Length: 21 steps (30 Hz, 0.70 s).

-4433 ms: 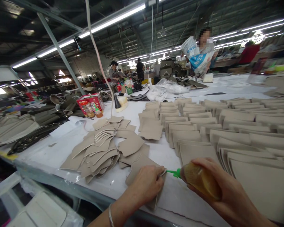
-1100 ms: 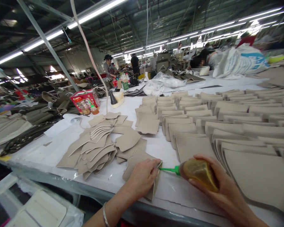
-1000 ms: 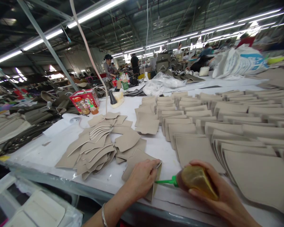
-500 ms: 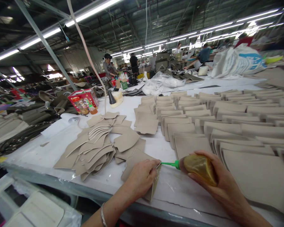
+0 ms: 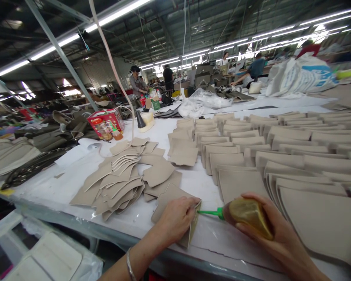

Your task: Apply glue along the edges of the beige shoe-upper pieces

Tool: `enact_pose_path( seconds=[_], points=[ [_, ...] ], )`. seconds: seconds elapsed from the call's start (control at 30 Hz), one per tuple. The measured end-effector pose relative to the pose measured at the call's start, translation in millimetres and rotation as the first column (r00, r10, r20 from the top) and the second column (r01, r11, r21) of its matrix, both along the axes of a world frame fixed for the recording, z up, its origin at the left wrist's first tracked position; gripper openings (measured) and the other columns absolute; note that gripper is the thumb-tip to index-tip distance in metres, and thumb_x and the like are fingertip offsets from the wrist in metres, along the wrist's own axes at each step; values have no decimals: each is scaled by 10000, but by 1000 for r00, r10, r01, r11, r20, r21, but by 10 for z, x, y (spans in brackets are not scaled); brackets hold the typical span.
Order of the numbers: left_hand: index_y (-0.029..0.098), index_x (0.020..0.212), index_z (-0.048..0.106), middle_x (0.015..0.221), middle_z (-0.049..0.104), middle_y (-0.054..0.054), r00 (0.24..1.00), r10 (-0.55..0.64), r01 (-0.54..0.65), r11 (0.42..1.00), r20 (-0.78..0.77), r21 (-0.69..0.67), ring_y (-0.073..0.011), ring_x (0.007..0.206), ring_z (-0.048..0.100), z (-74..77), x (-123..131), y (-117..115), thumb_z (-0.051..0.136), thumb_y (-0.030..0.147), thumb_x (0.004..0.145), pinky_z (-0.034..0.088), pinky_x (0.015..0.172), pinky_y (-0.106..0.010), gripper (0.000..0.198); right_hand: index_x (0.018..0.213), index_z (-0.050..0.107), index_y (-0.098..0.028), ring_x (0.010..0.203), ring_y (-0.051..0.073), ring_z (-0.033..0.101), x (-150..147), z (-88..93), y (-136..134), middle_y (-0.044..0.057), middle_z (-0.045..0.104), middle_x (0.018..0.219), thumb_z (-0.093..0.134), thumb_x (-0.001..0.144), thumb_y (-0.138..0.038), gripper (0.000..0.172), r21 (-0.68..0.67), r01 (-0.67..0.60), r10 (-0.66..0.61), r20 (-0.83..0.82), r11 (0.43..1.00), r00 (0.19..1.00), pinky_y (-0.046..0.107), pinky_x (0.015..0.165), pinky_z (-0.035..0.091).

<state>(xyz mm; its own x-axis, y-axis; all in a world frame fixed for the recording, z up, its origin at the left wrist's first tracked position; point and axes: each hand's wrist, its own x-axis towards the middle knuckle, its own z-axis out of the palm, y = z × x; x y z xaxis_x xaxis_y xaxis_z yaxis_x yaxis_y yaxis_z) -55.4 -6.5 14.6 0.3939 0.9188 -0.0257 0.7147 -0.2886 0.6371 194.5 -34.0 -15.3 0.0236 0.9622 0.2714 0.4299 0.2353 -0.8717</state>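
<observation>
My left hand (image 5: 177, 218) is closed on a taupe leather piece (image 5: 168, 195) near the table's front edge, fingers pressed along its right side. A folded or second flap with a shiny edge shows below those fingers. My right hand (image 5: 276, 230) is wrapped round a squeeze glue bottle (image 5: 248, 216) of amber liquid, tilted on its side. Its thin green nozzle (image 5: 209, 212) points left, and the tip is at the piece's right edge, by my left fingertips. Left of my hands lies a loose pile of similar leather pieces (image 5: 119, 183).
Rows of overlapping taupe panels (image 5: 240, 179) cover the right of the white table (image 5: 216, 249). Farther back are a red box (image 5: 105, 123), a small orange bottle (image 5: 117, 134), clear plastic wrap (image 5: 203, 102) and a white sack (image 5: 301, 76). A white chair (image 5: 52, 257) stands front left. People work in the background.
The nozzle tip has slid from the corner of the leather piece a little toward me along its right edge. My left hand keeps its hold, and the view has shifted slightly.
</observation>
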Motion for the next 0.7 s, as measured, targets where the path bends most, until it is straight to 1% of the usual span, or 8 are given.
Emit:
enact_pose_path(
  seconds=[0.1, 0.2, 0.27, 0.37, 0.47, 0.57, 0.7],
  points=[
    [198, 1222, 649, 1209, 688, -32, 1000, 0, 0, 1000, 1, 10, -196, 1119, 623, -4, -4, -2, 424, 142, 876, 447, 1005, -292, 417, 1208, 500, -282, 1025, 277, 592, -36, 16, -36, 33, 583, 1183, 667, 829, -522, 479, -39, -3, 2, -37, 999, 999, 359, 866, 494],
    [202, 1226, 645, 1215, 685, -30, 1000, 8, -8, 1000, -2, 9, -198, 1125, 620, -13, -9, 1, 421, 152, 878, 446, 1008, -297, 417, 1202, 509, -284, 991, 276, 610, -56, 9, -69, 27, 602, 1159, 691, 804, -531, 502, -63, 4, -6, -39, 998, 999, 353, 831, 504],
    [209, 1235, 639, 1227, 679, -27, 1000, 13, -13, 1000, -3, 5, -199, 1134, 615, -20, -12, 3, 418, 157, 881, 443, 1016, -303, 420, 1182, 540, -285, 1000, 277, 616, -87, 9, -120, 20, 615, 1160, 707, 781, -523, 495, -75, -16, 12, -61, 997, 998, 343, 853, 507],
    [210, 1251, 626, 1236, 674, -27, 1000, 14, -14, 1000, -4, 6, -198, 1139, 612, -32, -12, 2, 415, 152, 877, 439, 1025, -309, 433, 1150, 577, -289, 999, 265, 621, -158, 39, -215, 7, 626, 1147, 709, 756, -499, 465, -108, -44, 28, -141, 993, 990, 320, 896, 489],
    [201, 1263, 617, 1248, 667, -34, 1000, 15, -15, 1000, -6, 12, -203, 1147, 610, -41, -9, -6, 414, 148, 873, 438, 1031, -320, 443, 1146, 567, -292, 954, 248, 628, -207, 80, -266, -5, 640, 1103, 694, 756, -502, 460, -137, -16, -4, -148, 990, 989, 302, 823, 495],
    [207, 1264, 615, 1263, 660, -29, 1000, 28, -28, 1000, -1, 12, -197, 1157, 605, -44, -9, -13, 415, 147, 873, 431, 1043, -315, 444, 1130, 576, -282, 979, 272, 620, -223, 87, -284, 8, 635, 1125, 718, 724, -513, 488, -153, 20, -44, -152, 988, 987, 329, 854, 488],
    [218, 1261, 618, 1265, 660, -17, 1000, 27, -28, 999, 9, 16, -190, 1159, 605, -47, -16, -14, 422, 148, 874, 433, 1042, -304, 439, 1144, 575, -281, 1000, 291, 618, -219, 73, -304, 23, 628, 1146, 718, 715, -510, 506, -191, -44, -2, -234, 981, 972, 348, 887, 490]
  ],
)
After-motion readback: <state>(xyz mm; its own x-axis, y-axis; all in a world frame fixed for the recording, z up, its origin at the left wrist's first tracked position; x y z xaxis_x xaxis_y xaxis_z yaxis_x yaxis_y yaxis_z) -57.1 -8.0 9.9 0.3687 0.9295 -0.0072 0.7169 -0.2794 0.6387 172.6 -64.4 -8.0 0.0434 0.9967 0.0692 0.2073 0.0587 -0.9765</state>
